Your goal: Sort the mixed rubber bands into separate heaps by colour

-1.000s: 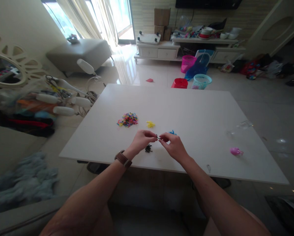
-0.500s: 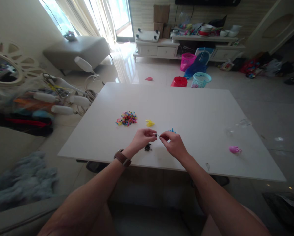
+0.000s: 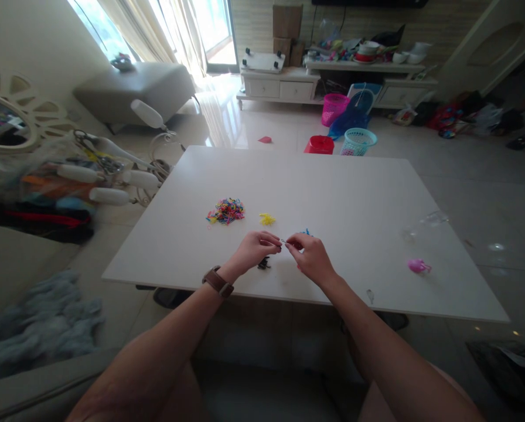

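Above the near edge of the white table [image 3: 341,193], my two hands face each other with fingertips almost meeting. My left hand [image 3: 259,245], with a brown-strapped watch on its wrist, pinches a small black loop-like piece, mostly hidden by the fingers. A tiny thin dark piece [image 3: 283,241] shows at the fingertips of my right hand [image 3: 307,253], which is closed in a pinch; whether it joins the black piece I cannot tell. Several black pieces [image 3: 263,264] lie under my left hand. Blue pieces [image 3: 307,232] lie partly hidden behind my right hand.
A multicoloured pile of small pieces [image 3: 226,211] and a yellow heap [image 3: 267,219] lie beyond my left hand. To the right are a pink object [image 3: 418,266], a clear plastic item [image 3: 433,219] and a small clear piece [image 3: 370,296]. Baskets [image 3: 358,142] stand past the far edge.
The black loop at my left fingertips has turned and is now more hidden by the fingers. My hands stay in nearly the same place; the view has shifted slightly.
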A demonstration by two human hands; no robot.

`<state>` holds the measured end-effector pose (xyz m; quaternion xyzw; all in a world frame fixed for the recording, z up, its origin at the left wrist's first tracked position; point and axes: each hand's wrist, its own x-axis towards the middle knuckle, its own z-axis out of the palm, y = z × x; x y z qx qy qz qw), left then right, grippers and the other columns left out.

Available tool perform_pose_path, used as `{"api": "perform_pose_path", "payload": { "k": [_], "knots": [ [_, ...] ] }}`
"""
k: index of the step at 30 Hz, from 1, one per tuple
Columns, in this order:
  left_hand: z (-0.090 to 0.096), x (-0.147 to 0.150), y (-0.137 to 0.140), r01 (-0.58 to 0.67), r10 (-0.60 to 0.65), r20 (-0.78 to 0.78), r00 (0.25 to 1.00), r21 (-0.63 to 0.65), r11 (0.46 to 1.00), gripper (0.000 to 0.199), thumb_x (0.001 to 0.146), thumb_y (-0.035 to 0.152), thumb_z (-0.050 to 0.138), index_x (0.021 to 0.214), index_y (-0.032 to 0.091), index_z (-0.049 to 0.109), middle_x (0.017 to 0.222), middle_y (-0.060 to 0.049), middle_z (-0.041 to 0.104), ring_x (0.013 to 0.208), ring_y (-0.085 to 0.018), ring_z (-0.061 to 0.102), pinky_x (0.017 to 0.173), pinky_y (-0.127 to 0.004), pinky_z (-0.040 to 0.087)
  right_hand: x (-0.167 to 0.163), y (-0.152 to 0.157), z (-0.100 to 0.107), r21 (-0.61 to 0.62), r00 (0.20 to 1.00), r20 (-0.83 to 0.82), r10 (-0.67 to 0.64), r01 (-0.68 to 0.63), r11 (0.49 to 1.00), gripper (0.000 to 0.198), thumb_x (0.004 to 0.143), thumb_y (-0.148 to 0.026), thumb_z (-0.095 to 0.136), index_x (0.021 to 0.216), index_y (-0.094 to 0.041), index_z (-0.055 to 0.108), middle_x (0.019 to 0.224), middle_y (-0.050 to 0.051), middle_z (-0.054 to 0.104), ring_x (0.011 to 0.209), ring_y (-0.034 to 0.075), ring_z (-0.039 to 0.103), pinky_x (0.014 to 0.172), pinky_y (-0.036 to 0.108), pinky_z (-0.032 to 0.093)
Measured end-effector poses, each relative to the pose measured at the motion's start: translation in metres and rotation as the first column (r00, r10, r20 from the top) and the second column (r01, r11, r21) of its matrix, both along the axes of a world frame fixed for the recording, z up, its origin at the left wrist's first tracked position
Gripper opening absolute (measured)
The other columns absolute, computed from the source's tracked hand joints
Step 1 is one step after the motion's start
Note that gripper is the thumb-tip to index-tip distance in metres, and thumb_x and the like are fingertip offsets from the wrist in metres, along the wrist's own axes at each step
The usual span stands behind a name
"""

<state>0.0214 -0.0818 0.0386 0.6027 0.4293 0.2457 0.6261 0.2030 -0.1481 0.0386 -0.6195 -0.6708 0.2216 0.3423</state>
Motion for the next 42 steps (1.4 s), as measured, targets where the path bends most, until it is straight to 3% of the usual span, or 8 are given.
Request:
{"api": "perform_pose_path", "payload": {
  "k": [2,4,10,15,23,29,36,42],
  "knots": [
    [0.0,0.0,0.0,0.021,-0.021,0.004,1.0,0.026,0.999,0.014,0.067,0.021,0.077,0.08,0.015,0.08,0.119,-0.013,0.07,0.081,-0.017,0.07,0.077,-0.029,0.055,0.0,0.0,-0.001,0.004,1.0,-0.003,0.012,-0.011,1.0,0.011,0.091,-0.022,0.059,0.085,-0.021,0.068,0.082,0.003,0.07,0.074,0.016,0.063,0.073,0.029,0.047],
    [0.001,0.001,0.0,0.05,-0.051,0.008,0.999,0.04,0.998,0.013,0.067,0.021,0.077,0.078,0.015,0.08,0.123,-0.013,0.069,0.085,-0.018,0.07,0.079,-0.03,0.056,0.0,0.0,-0.001,0.013,1.0,-0.009,0.02,-0.02,1.0,0.011,0.091,-0.021,0.059,0.085,-0.021,0.069,0.083,0.003,0.071,0.075,0.017,0.063,0.074,0.029,0.047],
    [0.002,0.004,-0.003,0.06,-0.06,0.007,0.998,0.018,0.998,0.015,0.069,0.021,0.076,0.082,0.015,0.08,0.08,-0.008,0.076,0.081,-0.02,0.07,0.076,-0.029,0.054,0.0,0.0,-0.004,0.019,0.999,-0.042,0.026,-0.025,0.999,0.012,0.09,-0.02,0.06,0.092,-0.021,0.072,0.088,0.005,0.073,0.076,0.017,0.065,0.075,0.03,0.049],
    [0.001,0.003,-0.003,-0.008,0.008,-0.006,1.0,-0.069,0.998,0.019,0.065,0.022,0.08,0.083,0.013,0.079,0.077,-0.009,0.076,0.079,-0.02,0.071,0.074,-0.029,0.054,-0.002,0.0,0.0,0.052,0.997,-0.08,-0.002,0.006,0.999,0.021,0.085,-0.013,0.06,0.104,-0.019,0.069,0.093,0.005,0.071,0.073,0.015,0.065,0.072,0.029,0.051],
    [0.0,-0.001,-0.003,-0.004,0.005,0.011,1.0,-0.064,0.998,0.023,0.066,0.026,0.081,0.083,0.012,0.077,0.076,-0.007,0.074,0.076,-0.019,0.069,0.07,-0.027,0.051,-0.004,-0.003,0.004,0.088,0.977,-0.105,0.185,-0.176,0.98,0.03,0.086,-0.01,0.06,0.109,-0.023,0.072,0.093,0.003,0.068,0.075,0.014,0.064,0.073,0.027,0.051],
    [-0.002,-0.004,0.0,0.028,-0.026,0.019,0.999,-0.084,0.996,0.027,0.064,0.024,0.08,0.088,0.012,0.078,0.074,-0.005,0.072,0.073,-0.017,0.067,0.068,-0.026,0.05,-0.002,-0.001,0.003,0.075,0.971,-0.144,0.189,-0.18,0.981,0.016,0.089,-0.017,0.064,0.098,-0.022,0.076,0.089,0.004,0.072,0.074,0.015,0.065,0.071,0.027,0.05],
    [0.007,-0.005,0.001,0.089,-0.074,0.08,0.994,-0.202,0.975,0.037,0.06,0.026,0.086,0.093,0.011,0.077,0.076,-0.005,0.071,0.071,-0.016,0.067,0.071,-0.029,0.053,-0.003,-0.002,0.008,0.024,0.965,-0.213,0.154,-0.153,0.988,0.01,0.086,-0.018,0.068,0.087,-0.022,0.077,0.083,0.003,0.075,0.07,0.015,0.066,0.068,0.028,0.051],
    [0.007,-0.006,0.002,0.127,-0.121,0.052,0.991,-0.142,0.982,0.041,0.06,0.031,0.088,0.095,0.011,0.077,0.082,-0.007,0.072,0.074,-0.017,0.067,0.068,-0.027,0.05,-0.004,-0.003,0.009,0.035,0.968,-0.192,0.16,-0.157,0.987,0.015,0.083,-0.012,0.064,0.084,-0.021,0.076,0.081,0.002,0.074,0.068,0.014,0.065,0.067,0.027,0.05]
  ]
}}
